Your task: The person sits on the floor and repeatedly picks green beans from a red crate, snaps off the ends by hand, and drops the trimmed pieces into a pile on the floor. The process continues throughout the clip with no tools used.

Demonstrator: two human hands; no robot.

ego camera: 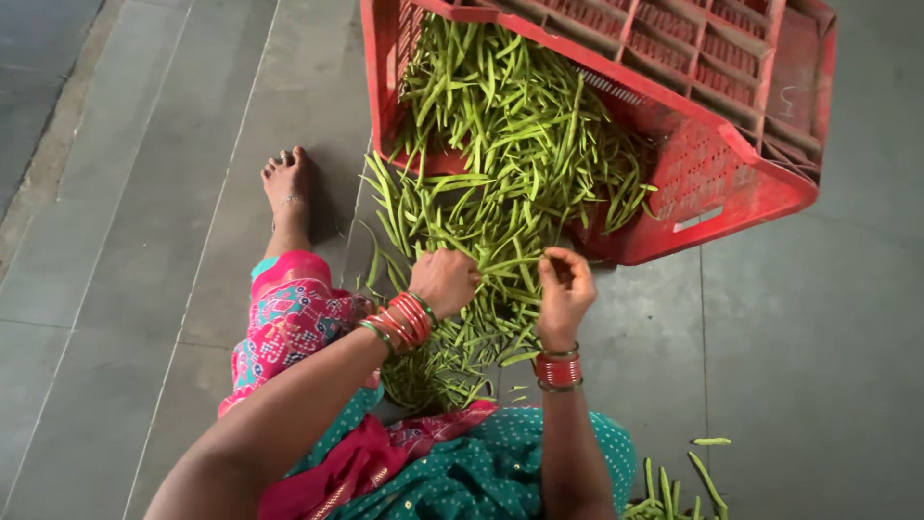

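A red plastic crate [731, 183] lies tipped on its side, spilling a heap of green beans [500, 164] onto the floor. My left hand [445, 279] is closed over beans at the near end of the heap. My right hand [565, 292] pinches one green bean [515, 262] by its tip, and the same bean seems to run across to my left hand. Both wrists carry red and green bangles.
I sit on a grey tiled floor [144, 241], my bare foot [287, 183] stretched out to the left of the heap. A small separate pile of beans [674, 486] lies by my right side near the bottom edge. Pink and teal cloth covers my lap.
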